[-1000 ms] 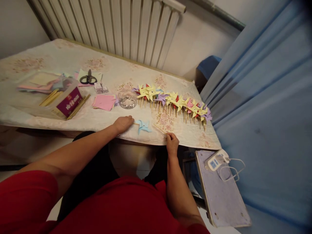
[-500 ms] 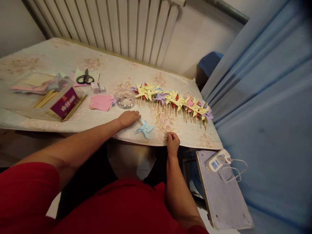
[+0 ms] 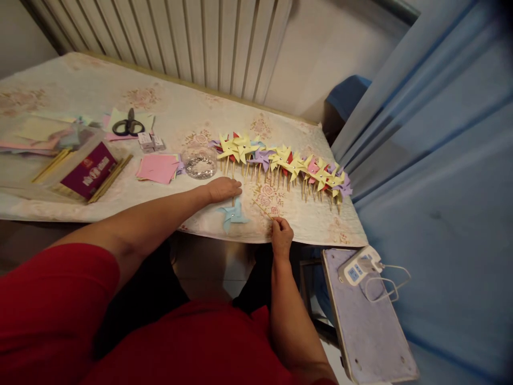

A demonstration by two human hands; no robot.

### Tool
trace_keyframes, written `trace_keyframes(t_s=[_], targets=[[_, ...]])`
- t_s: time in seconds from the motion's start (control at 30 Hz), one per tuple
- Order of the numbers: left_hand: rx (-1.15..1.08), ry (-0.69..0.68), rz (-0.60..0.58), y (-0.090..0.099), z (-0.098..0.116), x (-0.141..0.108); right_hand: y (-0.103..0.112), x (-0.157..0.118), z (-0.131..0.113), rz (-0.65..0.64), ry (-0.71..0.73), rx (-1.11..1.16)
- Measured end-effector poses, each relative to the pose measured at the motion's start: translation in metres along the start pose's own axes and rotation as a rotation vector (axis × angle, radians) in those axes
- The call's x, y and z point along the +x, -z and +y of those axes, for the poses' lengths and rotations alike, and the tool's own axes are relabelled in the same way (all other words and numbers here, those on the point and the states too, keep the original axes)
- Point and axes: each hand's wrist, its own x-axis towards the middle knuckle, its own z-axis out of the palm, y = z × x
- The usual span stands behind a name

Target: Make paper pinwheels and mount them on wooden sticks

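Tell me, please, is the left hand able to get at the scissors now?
Probably yes. The scissors lie uncovered on paper, with only low pink sheets and small boxes near the way. The left hand seems to hold the blue pinwheel, though, and may first need to release it.

White characters (image 3: 93, 171) on the purple label (image 3: 82, 179) are illegible.

- Head camera: looks forward and steeply down, past the red shirt (image 3: 192, 342).
- Left hand (image 3: 225, 190) and right hand (image 3: 282, 235) sit mid-view (fairly near).
- Beyond: tabletop (image 3: 180, 107), then radiator (image 3: 172, 37); blue curtain (image 3: 444, 214) fills the right side.
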Motion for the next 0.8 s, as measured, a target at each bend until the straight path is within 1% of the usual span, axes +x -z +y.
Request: trace_keyframes(t_s=[0.13,0.2,0.3,0.4,0.47,0.53,0.57,0.63,0.73,0.8], targets=[[-0.083,0.077,-0.035,-0.002,0.002,0.0,0.0,-0.001,-0.001,-0.02,0.031,-0.045],[-0.105,0.131,-0.018,-0.001,0.002,-0.004,0.002,0.0,0.0,-0.042,0.038,-0.044],[-0.123,0.255,0.082,0.0,0.004,-0.017,0.007,0.003,0.004,-0.101,0.034,-0.038],[-0.222,0.383,0.264,-0.003,0.014,-0.038,0.015,0.011,0.008,-0.141,0.066,-0.061],[-0.312,0.414,0.352,-0.007,0.024,-0.052,0.02,0.016,0.011,-0.161,0.083,-0.08],[-0.379,0.394,0.369,-0.013,0.035,-0.063,0.023,0.021,0.014,-0.179,0.094,-0.095],[-0.398,0.377,0.348,-0.016,0.039,-0.067,0.023,0.022,0.015,-0.186,0.102,-0.102],[-0.412,0.375,0.261,-0.021,0.047,-0.069,0.022,0.024,0.017,-0.198,0.13,-0.118],[-0.399,0.42,0.128,-0.025,0.053,-0.065,0.019,0.023,0.019,-0.205,0.166,-0.146],[-0.378,0.427,0.081,-0.026,0.055,-0.061,0.018,0.022,0.02,-0.21,0.187,-0.166]])
